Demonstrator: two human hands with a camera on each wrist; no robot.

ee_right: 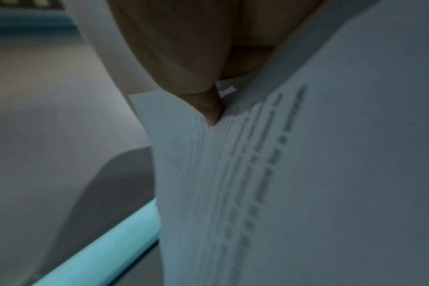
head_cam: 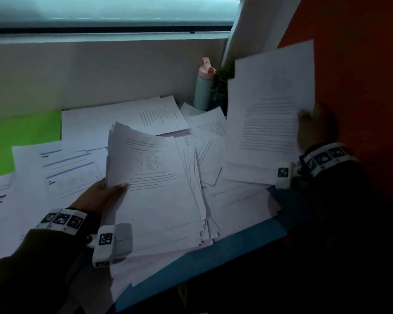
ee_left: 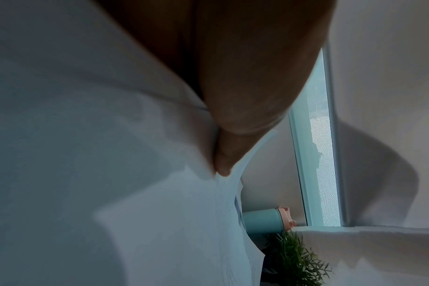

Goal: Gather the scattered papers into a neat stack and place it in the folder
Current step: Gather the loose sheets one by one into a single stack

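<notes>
White papers (head_cam: 82, 173) are lying scattered over the surface (head_cam: 247, 243), beside a green folder (head_cam: 21, 141). Left hand (head_cam: 100, 196) is pinching a fanned stack (head_cam: 159, 189); right hand (head_cam: 313, 128) is pinching raised sheets (head_cam: 270, 114) by one edge. Likely risks: uneven edges are letting sheets slide out of either pinch, and the raised sheets are sagging. Head view alone is showing both bundles and the folder; wrist views are showing each thumb (ee_left: 223, 160) (ee_right: 208, 108) pressing on paper.
</notes>
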